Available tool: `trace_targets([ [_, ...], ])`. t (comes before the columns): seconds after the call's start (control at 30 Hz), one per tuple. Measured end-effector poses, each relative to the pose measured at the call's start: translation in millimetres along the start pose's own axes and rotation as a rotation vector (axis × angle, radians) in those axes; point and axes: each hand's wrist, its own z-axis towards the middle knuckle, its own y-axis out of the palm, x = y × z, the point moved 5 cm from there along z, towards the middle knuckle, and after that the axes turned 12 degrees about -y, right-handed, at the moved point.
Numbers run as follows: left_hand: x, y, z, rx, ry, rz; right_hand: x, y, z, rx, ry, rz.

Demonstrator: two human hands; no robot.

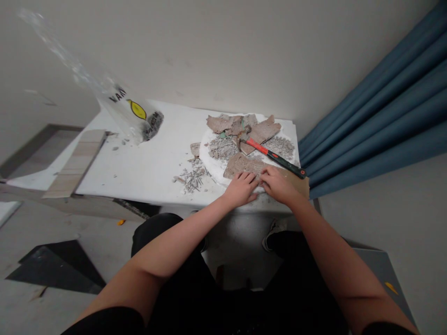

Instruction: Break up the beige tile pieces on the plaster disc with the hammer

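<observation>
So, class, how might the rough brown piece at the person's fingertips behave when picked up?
The rough brown piece is probably stiff, since it looks like a flat slab. It may be brittle: its edge is irregular, and grey fragments lie close by. It likely won't be very slippery, as its surface looks coarse.

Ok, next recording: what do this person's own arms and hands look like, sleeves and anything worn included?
The left hand and right hand are ungloved. Both forearms are bare, with no watch or bracelet showing at the wrists. The left sleeve and right sleeve are short and plain black. Rings are too small to tell.
</observation>
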Motion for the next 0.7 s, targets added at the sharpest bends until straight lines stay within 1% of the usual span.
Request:
trace_targets([
  [0.17,0.5,-0.9,0.0,0.002,0.011,0.008,-1.4,-2.9,1.6,-0.002,0.025,-0.04],
  [0.4,0.8,-3.1,-0.2,-0.011,0.0,-0.008,-7.4,-0.1,5.5,-0.022,-0.039,-0.054],
  [0.57,0.9,-2.8,0.1,-0.004,-0.001,-0.01,-3.8,-2.1,3.2,-0.012,0.021,-0.083],
  [0.7,1.0,-2.9,0.1,0.006,0.002,-0.001,-6.3,0.4,5.6,-0.038,-0.006,-0.103],
])
